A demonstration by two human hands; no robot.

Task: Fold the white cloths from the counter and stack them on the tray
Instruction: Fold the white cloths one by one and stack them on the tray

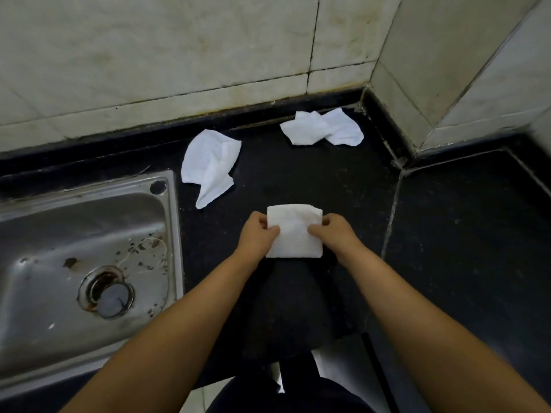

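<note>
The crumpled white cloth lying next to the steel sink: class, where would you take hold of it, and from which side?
Probably pinch the crumpled white cloth at its narrow tail, the end pointing toward the person, coming from the front. That corner lies nearest and free on the black counter, away from the steel sink, so lifting it should let the bunched upper part hang open.

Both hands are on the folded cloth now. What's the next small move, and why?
Probably lower the folded cloth flat and press it. The left hand and right hand pinch its side edges, and it already looks like a neat rectangle. I cannot make out a tray. Two crumpled cloths wait on the counter.
</note>
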